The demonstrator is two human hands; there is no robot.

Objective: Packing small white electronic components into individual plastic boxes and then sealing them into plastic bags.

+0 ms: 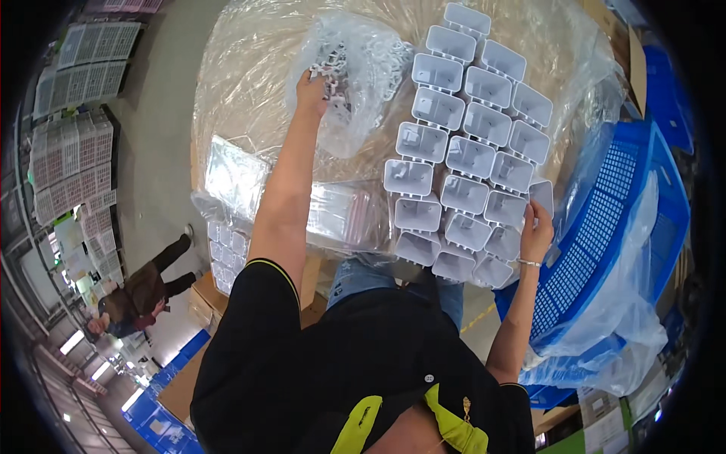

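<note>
My left hand (311,95) reaches far forward to a clear plastic bag (344,140) of small white plastic pieces (387,60). Its fingers are closed at the bag's near-left side, with a small white piece showing at the fingertips; the exact kind is too small to tell. At the right end of a block of light-grey rectangular plastic cups (467,157), my right hand (536,233) pinches the rim of one cup (540,195). The cups stand open side up in staggered rows, and small white tabs show between many of them.
Clear film covers the cardboard-brown table (249,83). Film-wrapped flat packs (333,212) lie near me. A blue perforated crate (597,219) with plastic film stands at the right. A person (136,299) is in the aisle at left, by stacked white crates (72,155).
</note>
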